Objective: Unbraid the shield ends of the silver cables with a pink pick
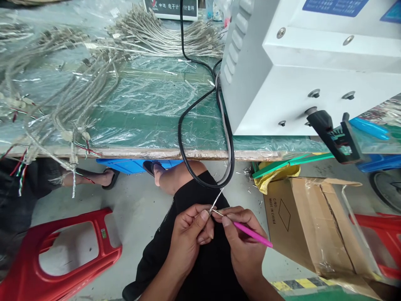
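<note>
Green desk space (147,100) is stretching ahead of you under clear plastic. Down over your lap, your left grip (191,234) is pinching a thin silver cable (215,201) between thumb and finger. Your right grip (246,236) is holding a pink tool (254,235) like a pencil. The cable is sticking up from your left fingers, leaning a little right and pointing toward the desk. The tool is slanting across it, from low right to up left, and its thin metal tip is meeting the cable close to your left thumb; I cannot tell if they are really touching.

Farther out to the right, a cardboard box (296,221) is showing "C/NO." and "MADE IN CHINA". Above it, a white machine (253,92) is wearing blue labels (335,6) with words too small to read. Way back, a black panel (171,8) is showing "电子计" and "计数秤", with a black cord (182,37) crossing it.
</note>
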Tool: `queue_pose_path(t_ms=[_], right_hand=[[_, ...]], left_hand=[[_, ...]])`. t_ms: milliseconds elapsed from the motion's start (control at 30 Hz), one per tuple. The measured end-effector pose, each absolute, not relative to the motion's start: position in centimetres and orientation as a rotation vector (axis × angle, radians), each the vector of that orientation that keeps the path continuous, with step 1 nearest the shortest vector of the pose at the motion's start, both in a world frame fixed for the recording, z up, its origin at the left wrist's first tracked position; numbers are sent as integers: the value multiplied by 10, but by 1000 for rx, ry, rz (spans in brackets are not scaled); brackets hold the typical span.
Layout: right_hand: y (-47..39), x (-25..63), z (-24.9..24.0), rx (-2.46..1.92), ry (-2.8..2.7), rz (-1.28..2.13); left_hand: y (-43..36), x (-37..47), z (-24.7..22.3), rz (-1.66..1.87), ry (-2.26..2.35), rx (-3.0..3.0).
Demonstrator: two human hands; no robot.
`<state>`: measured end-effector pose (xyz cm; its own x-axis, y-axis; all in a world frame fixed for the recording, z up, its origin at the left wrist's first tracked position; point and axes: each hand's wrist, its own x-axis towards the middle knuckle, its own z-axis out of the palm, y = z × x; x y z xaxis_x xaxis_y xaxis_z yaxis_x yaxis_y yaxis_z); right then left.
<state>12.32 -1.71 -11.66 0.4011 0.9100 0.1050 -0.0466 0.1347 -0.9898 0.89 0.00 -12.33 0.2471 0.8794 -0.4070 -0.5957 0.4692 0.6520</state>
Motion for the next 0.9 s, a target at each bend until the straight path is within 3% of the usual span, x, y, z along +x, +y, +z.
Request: queue_pose_path(t_ms=[900], right_hand=[[-23, 118, -128, -1271, -631, 1056]], left_hand=[[-2, 13, -124, 1088, 961, 459]])
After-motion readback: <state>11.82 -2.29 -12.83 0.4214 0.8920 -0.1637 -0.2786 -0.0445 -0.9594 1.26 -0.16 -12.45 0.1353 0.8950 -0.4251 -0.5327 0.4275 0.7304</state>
